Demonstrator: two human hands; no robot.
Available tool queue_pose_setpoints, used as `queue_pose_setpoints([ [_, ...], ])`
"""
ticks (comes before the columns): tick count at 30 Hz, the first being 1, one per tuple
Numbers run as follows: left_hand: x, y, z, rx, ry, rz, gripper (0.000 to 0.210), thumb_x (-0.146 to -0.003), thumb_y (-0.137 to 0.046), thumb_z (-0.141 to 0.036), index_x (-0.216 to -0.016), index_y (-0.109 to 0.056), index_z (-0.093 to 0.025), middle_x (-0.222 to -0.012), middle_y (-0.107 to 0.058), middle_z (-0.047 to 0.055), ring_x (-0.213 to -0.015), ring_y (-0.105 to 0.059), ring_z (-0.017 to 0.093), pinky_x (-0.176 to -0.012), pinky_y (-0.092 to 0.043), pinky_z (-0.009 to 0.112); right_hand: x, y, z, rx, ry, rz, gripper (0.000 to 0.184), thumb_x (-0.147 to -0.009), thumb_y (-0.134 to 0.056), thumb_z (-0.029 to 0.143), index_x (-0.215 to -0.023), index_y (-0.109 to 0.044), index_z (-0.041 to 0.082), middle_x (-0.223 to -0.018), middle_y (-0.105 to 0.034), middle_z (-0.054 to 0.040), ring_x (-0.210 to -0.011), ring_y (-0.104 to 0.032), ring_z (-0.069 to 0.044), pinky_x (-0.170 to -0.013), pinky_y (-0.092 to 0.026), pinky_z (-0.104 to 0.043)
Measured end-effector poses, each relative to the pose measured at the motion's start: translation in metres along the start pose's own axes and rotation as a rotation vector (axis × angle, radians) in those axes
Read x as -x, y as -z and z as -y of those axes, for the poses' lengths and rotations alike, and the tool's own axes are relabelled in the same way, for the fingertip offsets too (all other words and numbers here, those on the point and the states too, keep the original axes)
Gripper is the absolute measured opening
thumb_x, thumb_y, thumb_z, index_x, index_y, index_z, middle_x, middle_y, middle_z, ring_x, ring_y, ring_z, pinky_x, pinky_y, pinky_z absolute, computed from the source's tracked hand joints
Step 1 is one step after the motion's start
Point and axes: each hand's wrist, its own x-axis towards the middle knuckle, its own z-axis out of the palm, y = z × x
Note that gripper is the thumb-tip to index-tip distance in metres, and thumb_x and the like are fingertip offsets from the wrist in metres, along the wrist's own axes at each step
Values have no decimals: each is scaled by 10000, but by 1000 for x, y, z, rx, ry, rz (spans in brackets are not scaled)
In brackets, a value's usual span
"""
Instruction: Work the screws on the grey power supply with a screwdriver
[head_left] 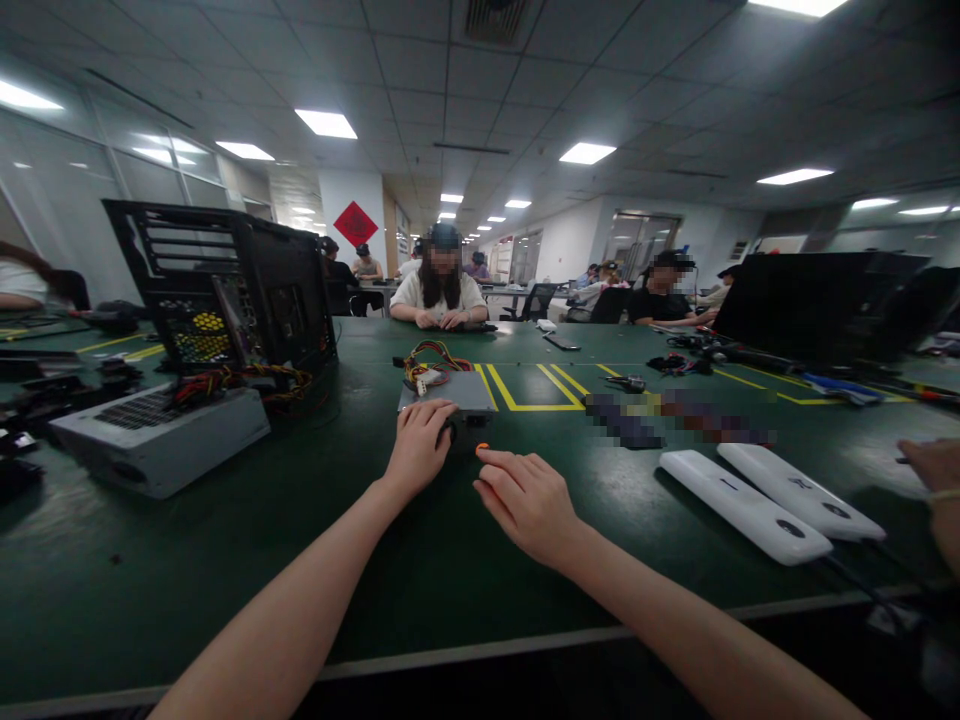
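As both forearms reach in over the near edge of the green tabletop [225,580], their hands come close together at a grey power supply [480,392], which lies around the middle, well back from that edge. The left hand [424,440] lies palm down with bent fingers over the box's near left corner; whether it grips or just rests, I cannot tell. The right hand [529,500], fingers curled narrowly, points inward just before the box, a small orange piece [482,448] at its fingertips; a pinch cannot be confirmed. Coloured cables [436,358] bunch at the box's far side.
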Motion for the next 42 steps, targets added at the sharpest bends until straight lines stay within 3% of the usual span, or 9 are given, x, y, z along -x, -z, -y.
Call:
queue_pose_setpoints([
  [6, 0, 1, -1, 3, 4, -3, 363, -797, -445, -130, -1138, -513, -235, -1173, -556, 43, -1108, -464, 191, -982, -284, 382, 3, -2, -1, -27, 57, 6, 173, -841, -452, 126, -998, -517, 156, -1151, -560, -127, -1004, -530, -214, -821, -437, -353],
  [12, 0, -1, 0, 3, 6, -11, 363, -794, -448, -131, -1134, -517, -238, -1165, -560, 42, -1109, -464, 192, -984, -281, 387, 2, -2, -5, 28, 0, -51, 84, -851, -491, 181, -924, -531, 185, -1047, -598, -108, -888, -567, -199, -732, -476, -327],
  [18, 0, 0, 0, 4, 6, -10, 353, -802, -447, -147, -1136, -516, -236, -1167, -559, 44, -1107, -464, 193, -977, -288, 385, 2, -2, -2, -1, 25, -47, 164, -842, -441, 125, -991, -503, 156, -1103, -559, -139, -967, -553, -207, -788, -478, -342],
  [24, 0, 0, 0, 5, 5, -7, 353, -802, -448, -146, -1137, -515, -233, -1168, -558, 40, -1106, -462, 188, -985, -281, 384, 1, -2, -6, 17, 26, -64, 78, -865, -504, 251, -893, -528, 182, -982, -623, -89, -847, -576, -181, -715, -483, -304],
  [33, -1, -1, -1, 1, 12, -2, 358, -800, -449, -150, -1140, -514, -242, -1171, -558, 40, -1107, -465, 191, -987, -279, 387, 2, 0, 1, -57, 75, 56, 211, -819, -455, 134, -1015, -531, 144, -1155, -542, -155, -1043, -530, -231, -835, -469, -352],
  [39, 0, 0, -1, 3, 4, -7, 349, -801, -446, -140, -1131, -512, -231, -1170, -556, 34, -1105, -460, 184, -981, -277, 373, 3, -1, -5, 9, 32, -32, 161, -859, -485, 179, -1010, -539, 178, -1069, -601, -117, -953, -590, -188, -774, -502, -282],
  [42, 0, 0, -1, 4, 8, -9, 353, -800, -447, -138, -1133, -511, -235, -1173, -555, 33, -1106, -459, 185, -980, -274, 376, 2, 1, -2, -26, 41, 16, 154, -847, -469, 179, -982, -542, 164, -1068, -592, -126, -973, -578, -203, -811, -493, -315],
])
